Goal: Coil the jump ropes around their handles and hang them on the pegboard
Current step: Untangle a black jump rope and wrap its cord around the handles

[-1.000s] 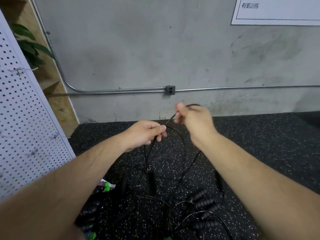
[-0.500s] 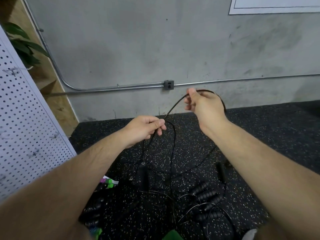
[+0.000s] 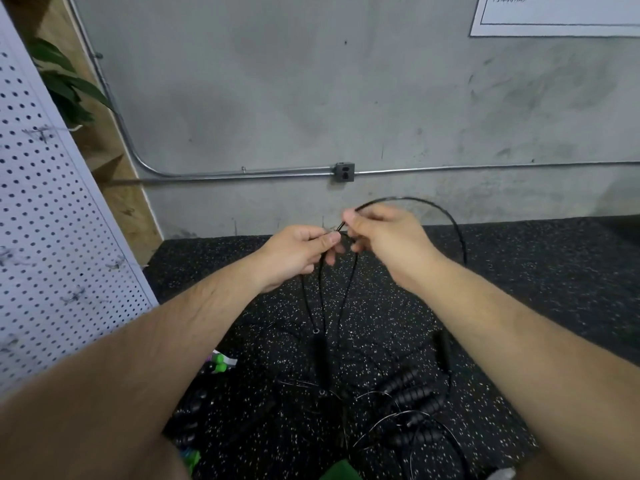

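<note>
Seen from the person's own head, looking down past two bare forearms. The left hand and right hand meet in the middle of the view, almost touching, above a black rubber floor flecked with white.

Both hands hold one thin black jump rope. The left fingers are curled, with thumb and forefinger pinched on the cord. The right fingers are curled too and pinch the same cord just beside them. From the right hand the cord rises in a wide loop, arches over to the right and drops behind the right forearm.

Several strands hang down below the left hand. One ends in a slim black handle; whether it hangs free or touches the floor cannot be told. A second slim black handle shows near the right forearm, partly hidden by it.

More ropes lie in a loose tangle on the floor between the arms: ribbed black handles with thin wire cords, and, nearer the left arm, bright green handle ends.

A white pegboard with small metal hooks fills the left edge. No rope hangs on the part in view. Behind it are a wooden panel and green plant leaves.

Straight ahead is a grey concrete wall with a metal pipe running to a small outlet box. The corner of a white poster shows at the upper right.
</note>
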A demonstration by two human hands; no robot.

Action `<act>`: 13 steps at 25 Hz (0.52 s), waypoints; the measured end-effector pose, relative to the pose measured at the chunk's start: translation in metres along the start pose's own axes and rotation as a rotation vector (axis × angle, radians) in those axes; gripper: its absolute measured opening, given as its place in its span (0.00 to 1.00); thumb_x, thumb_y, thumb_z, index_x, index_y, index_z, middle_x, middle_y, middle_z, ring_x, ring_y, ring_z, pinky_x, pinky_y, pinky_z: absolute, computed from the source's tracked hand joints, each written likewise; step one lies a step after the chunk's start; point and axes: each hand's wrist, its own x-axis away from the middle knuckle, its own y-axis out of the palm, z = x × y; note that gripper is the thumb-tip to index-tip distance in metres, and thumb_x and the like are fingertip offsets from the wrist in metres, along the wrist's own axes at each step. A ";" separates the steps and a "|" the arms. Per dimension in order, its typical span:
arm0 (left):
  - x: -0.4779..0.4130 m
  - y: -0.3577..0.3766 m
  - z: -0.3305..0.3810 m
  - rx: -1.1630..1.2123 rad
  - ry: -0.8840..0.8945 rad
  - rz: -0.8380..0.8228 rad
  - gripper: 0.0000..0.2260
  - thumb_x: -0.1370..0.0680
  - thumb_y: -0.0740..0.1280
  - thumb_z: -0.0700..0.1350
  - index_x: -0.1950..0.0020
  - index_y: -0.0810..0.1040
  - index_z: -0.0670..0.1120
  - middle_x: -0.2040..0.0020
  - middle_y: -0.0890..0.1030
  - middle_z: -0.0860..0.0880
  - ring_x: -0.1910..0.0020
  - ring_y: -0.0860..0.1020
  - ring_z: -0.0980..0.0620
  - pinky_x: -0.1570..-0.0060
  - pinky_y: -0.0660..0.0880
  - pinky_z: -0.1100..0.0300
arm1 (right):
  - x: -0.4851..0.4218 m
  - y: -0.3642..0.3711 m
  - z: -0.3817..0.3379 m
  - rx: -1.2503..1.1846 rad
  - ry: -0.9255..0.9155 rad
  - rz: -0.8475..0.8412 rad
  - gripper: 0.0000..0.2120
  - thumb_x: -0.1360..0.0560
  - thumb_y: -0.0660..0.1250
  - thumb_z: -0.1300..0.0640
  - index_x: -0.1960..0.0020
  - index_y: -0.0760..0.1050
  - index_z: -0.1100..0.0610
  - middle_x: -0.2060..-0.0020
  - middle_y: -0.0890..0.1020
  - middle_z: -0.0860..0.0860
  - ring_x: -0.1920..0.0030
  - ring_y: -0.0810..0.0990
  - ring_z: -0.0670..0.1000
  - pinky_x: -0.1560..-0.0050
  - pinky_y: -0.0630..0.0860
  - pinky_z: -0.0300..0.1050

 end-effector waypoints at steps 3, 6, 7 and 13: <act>0.000 0.001 0.001 -0.014 -0.006 -0.033 0.12 0.17 0.64 0.49 0.49 0.82 0.42 0.62 0.80 0.45 0.73 0.63 0.57 0.73 0.62 0.66 | -0.008 0.002 0.001 0.106 -0.055 0.105 0.10 0.21 0.69 0.54 0.53 0.81 0.61 0.62 0.84 0.55 0.67 0.80 0.46 0.55 0.80 0.47; -0.001 0.000 0.000 -0.035 -0.010 -0.009 0.12 0.17 0.64 0.49 0.50 0.83 0.43 0.64 0.81 0.50 0.71 0.62 0.55 0.72 0.62 0.65 | -0.016 -0.019 -0.012 -0.093 -0.140 0.285 0.10 0.20 0.69 0.53 0.52 0.81 0.60 0.62 0.83 0.50 0.67 0.80 0.44 0.53 0.80 0.48; -0.001 0.000 0.001 -0.009 -0.001 0.000 0.12 0.17 0.64 0.49 0.50 0.82 0.43 0.64 0.81 0.50 0.71 0.62 0.55 0.72 0.61 0.64 | -0.014 -0.019 -0.010 -0.067 -0.136 0.232 0.09 0.21 0.69 0.53 0.52 0.81 0.59 0.61 0.83 0.50 0.68 0.80 0.43 0.56 0.80 0.45; -0.001 0.002 0.003 0.015 0.023 -0.016 0.12 0.20 0.66 0.51 0.50 0.83 0.43 0.64 0.81 0.49 0.71 0.62 0.55 0.73 0.61 0.65 | -0.011 -0.008 -0.013 0.106 -0.210 0.291 0.10 0.20 0.69 0.53 0.56 0.81 0.58 0.66 0.84 0.50 0.69 0.80 0.46 0.58 0.81 0.48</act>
